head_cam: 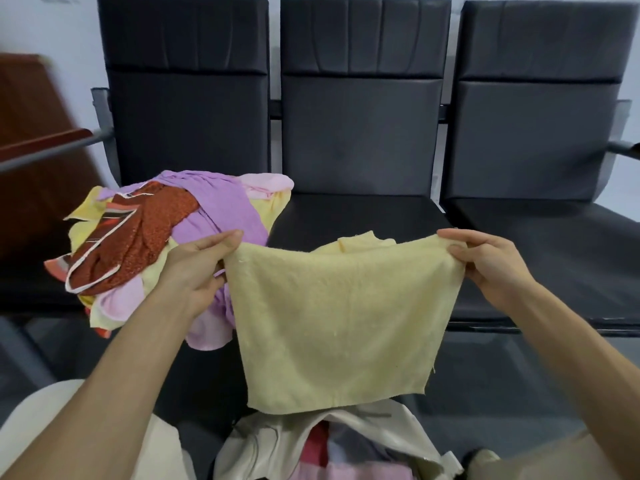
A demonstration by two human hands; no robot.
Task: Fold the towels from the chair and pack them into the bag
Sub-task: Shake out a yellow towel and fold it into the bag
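A pale yellow towel (337,317) hangs in the air in front of the middle seat, held by its two top corners. My left hand (199,268) pinches the left corner and my right hand (485,261) pinches the right corner. The towel's upper edge is doubled, with a second layer showing behind it. A heap of towels (166,244) in purple, pink, yellow and patterned red lies on the left seat. Below the towel, between my knees, a cream bag (277,441) stands open with pink and red cloth inside.
Three joined black padded chairs (363,133) stand against a pale wall, with a metal armrest (623,147) at the right end. A reddish wooden piece of furniture (31,133) stands at the far left. The floor is dark grey.
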